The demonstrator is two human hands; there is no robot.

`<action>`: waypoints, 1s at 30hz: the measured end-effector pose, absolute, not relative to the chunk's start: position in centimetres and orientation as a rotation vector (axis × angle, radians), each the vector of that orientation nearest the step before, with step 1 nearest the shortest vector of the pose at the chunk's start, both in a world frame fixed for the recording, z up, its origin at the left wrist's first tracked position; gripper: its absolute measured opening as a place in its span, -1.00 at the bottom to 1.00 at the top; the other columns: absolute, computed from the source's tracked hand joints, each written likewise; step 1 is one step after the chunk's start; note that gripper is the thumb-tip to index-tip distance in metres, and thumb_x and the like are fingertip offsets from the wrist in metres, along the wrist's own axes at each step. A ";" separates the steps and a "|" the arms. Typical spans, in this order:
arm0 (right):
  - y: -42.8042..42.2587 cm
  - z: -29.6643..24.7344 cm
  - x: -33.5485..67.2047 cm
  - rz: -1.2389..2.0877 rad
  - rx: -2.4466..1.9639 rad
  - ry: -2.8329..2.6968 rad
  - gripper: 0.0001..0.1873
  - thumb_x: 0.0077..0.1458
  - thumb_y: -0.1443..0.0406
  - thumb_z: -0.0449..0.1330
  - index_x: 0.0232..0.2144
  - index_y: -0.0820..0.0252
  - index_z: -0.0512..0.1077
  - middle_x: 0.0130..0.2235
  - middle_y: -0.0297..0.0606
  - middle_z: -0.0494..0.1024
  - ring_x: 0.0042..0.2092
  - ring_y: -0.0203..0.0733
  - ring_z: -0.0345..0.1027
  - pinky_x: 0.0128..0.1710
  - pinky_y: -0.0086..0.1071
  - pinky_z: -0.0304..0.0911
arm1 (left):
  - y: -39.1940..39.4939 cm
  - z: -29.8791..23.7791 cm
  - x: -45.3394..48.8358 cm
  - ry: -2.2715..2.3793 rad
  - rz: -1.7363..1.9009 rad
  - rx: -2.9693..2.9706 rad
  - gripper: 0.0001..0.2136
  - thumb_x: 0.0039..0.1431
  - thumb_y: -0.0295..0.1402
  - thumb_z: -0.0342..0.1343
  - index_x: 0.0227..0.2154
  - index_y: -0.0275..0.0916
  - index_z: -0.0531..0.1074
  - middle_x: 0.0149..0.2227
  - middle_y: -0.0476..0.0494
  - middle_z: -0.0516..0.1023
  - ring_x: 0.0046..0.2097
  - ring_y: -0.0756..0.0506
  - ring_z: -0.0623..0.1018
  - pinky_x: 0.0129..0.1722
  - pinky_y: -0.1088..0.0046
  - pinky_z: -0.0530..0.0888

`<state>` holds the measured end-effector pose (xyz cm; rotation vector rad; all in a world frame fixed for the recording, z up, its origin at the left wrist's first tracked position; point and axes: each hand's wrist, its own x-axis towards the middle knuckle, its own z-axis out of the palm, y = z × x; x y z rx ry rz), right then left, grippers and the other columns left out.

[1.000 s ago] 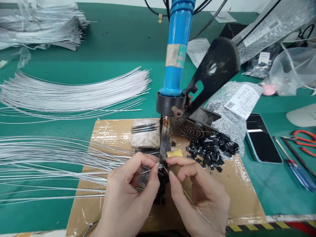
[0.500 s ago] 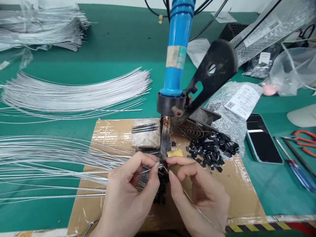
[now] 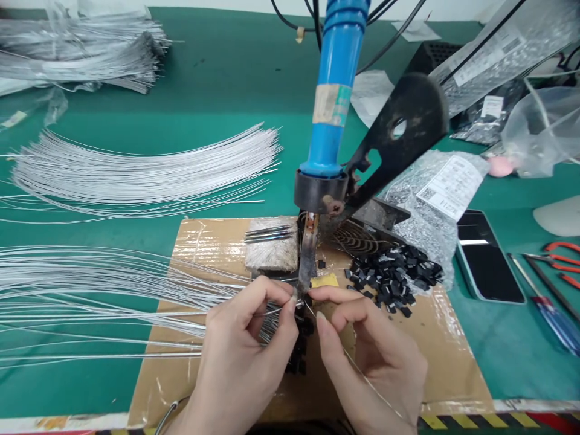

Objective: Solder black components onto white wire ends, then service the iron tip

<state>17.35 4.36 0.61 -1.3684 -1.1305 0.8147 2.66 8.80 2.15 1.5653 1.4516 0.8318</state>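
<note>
My left hand [image 3: 254, 356] is closed, its thumb and index finger pinching the end of a thin grey wire [image 3: 272, 312] just below the iron's tip. In my right hand [image 3: 374, 356], the fingers curl around a thin strand of solder wire [image 3: 372, 388], which runs down across the palm. Its upper end reaches the spot under the tip. A blue-handled soldering iron [image 3: 333, 96] stands fixed in a black holder [image 3: 321, 190], its dark flat tip [image 3: 307, 260] pointing down between my hands. Small black pieces [image 3: 298, 356] lie beneath the fingers, partly hidden.
Cardboard [image 3: 167, 362] covers the work spot. Loose wires [image 3: 113, 272] stretch in from the left, with a wire bundle [image 3: 145, 175] behind them. A pile of black pieces [image 3: 389, 278], a phone [image 3: 489, 257], a screwdriver [image 3: 553, 323] and orange-handled pliers [image 3: 562, 257] lie to the right.
The whole view has shifted slightly, so everything sits a little further right. Both hands keep their grip and place at the iron's tip.
</note>
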 end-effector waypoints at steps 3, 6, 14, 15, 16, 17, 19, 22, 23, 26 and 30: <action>4.3 0.6 17.3 0.838 -1.383 -1.121 -0.79 0.34 0.42 0.25 -0.35 0.07 0.40 -0.05 -0.32 0.65 0.03 -0.25 0.58 0.03 -0.47 0.40 | 8.8 2.1 2.6 1.460 0.790 1.533 -0.85 0.34 -0.40 0.15 -0.38 -0.15 0.51 -0.33 0.03 0.67 -0.40 0.03 0.59 -0.47 0.59 0.42; 4.3 0.6 17.2 0.847 -1.385 -1.125 -0.79 0.34 0.41 0.24 -0.35 0.07 0.40 -0.04 -0.32 0.65 0.04 -0.25 0.58 0.02 -0.47 0.39 | 8.8 2.1 2.5 1.491 0.762 1.516 -0.86 0.33 -0.38 0.15 -0.38 -0.15 0.52 -0.30 0.00 0.70 -0.33 -0.01 0.64 -0.41 0.58 0.47; 4.4 0.6 17.2 0.827 -1.381 -1.142 -0.80 0.33 0.42 0.25 -0.35 0.06 0.41 -0.03 -0.34 0.65 0.01 -0.27 0.58 0.01 -0.47 0.39 | 8.9 2.4 2.3 1.484 0.707 1.543 -0.85 0.34 -0.35 0.14 -0.37 -0.16 0.53 -0.31 -0.04 0.73 -0.31 -0.04 0.68 -0.36 0.55 0.52; 4.4 0.6 17.2 0.821 -1.382 -1.145 -0.80 0.32 0.42 0.25 -0.35 0.07 0.41 -0.04 -0.33 0.65 0.02 -0.26 0.59 0.01 -0.46 0.40 | 8.8 2.5 2.2 1.485 0.706 1.545 -0.85 0.34 -0.35 0.14 -0.37 -0.16 0.53 -0.31 -0.04 0.72 -0.31 -0.05 0.68 -0.35 0.55 0.53; 4.5 0.6 17.2 0.816 -1.383 -1.145 -0.80 0.32 0.42 0.25 -0.35 0.07 0.41 -0.04 -0.32 0.65 0.02 -0.24 0.59 0.01 -0.45 0.40 | 8.8 2.5 2.2 1.487 0.709 1.547 -0.85 0.34 -0.36 0.13 -0.37 -0.16 0.52 -0.30 -0.04 0.72 -0.29 -0.05 0.68 -0.35 0.55 0.53; 4.5 0.7 17.2 0.813 -1.385 -1.145 -0.80 0.32 0.42 0.24 -0.35 0.07 0.41 -0.04 -0.31 0.66 0.02 -0.23 0.59 0.01 -0.43 0.41 | 8.8 2.5 2.2 1.486 0.709 1.550 -0.84 0.35 -0.36 0.13 -0.37 -0.16 0.52 -0.29 -0.05 0.72 -0.28 -0.05 0.68 -0.34 0.55 0.54; 4.5 0.6 17.2 0.811 -1.389 -1.144 -0.80 0.32 0.41 0.24 -0.35 0.07 0.41 -0.04 -0.30 0.66 0.01 -0.22 0.60 0.01 -0.42 0.42 | 8.9 2.6 2.1 1.481 0.710 1.548 -0.84 0.35 -0.36 0.12 -0.37 -0.16 0.52 -0.30 -0.04 0.70 -0.24 -0.06 0.70 -0.31 0.55 0.55; 4.5 0.6 17.2 0.809 -1.386 -1.146 -0.80 0.31 0.42 0.25 -0.35 0.07 0.41 -0.04 -0.30 0.66 0.01 -0.23 0.60 0.01 -0.43 0.42 | 9.1 2.6 2.1 1.469 0.703 1.528 -0.84 0.35 -0.36 0.13 -0.37 -0.16 0.52 -0.41 0.01 0.60 -0.24 -0.07 0.70 -0.30 0.55 0.55; 4.5 0.5 17.2 0.807 -1.384 -1.147 -0.80 0.31 0.42 0.26 -0.35 0.07 0.41 -0.04 -0.31 0.66 0.01 -0.24 0.60 0.01 -0.44 0.42 | 9.2 2.6 2.1 1.470 0.703 1.523 -0.85 0.35 -0.36 0.13 -0.37 -0.16 0.52 -0.43 0.03 0.57 -0.24 -0.07 0.70 -0.31 0.55 0.55; 4.5 0.4 17.2 0.807 -1.378 -1.149 -0.80 0.31 0.43 0.26 -0.35 0.07 0.41 -0.04 -0.31 0.66 0.01 -0.24 0.60 0.00 -0.44 0.42 | 9.3 2.7 2.2 1.479 0.704 1.516 -0.84 0.33 -0.36 0.14 -0.39 -0.16 0.52 -0.43 0.03 0.56 -0.27 -0.06 0.69 -0.34 0.56 0.54; 4.5 0.5 17.2 0.808 -1.384 -1.141 -0.80 0.32 0.42 0.25 -0.35 0.06 0.41 -0.04 -0.33 0.66 0.01 -0.25 0.59 0.01 -0.45 0.41 | 9.1 2.9 2.2 1.482 0.708 1.522 -0.84 0.34 -0.37 0.14 -0.39 -0.16 0.52 -0.47 0.03 0.52 -0.24 -0.08 0.70 -0.31 0.56 0.56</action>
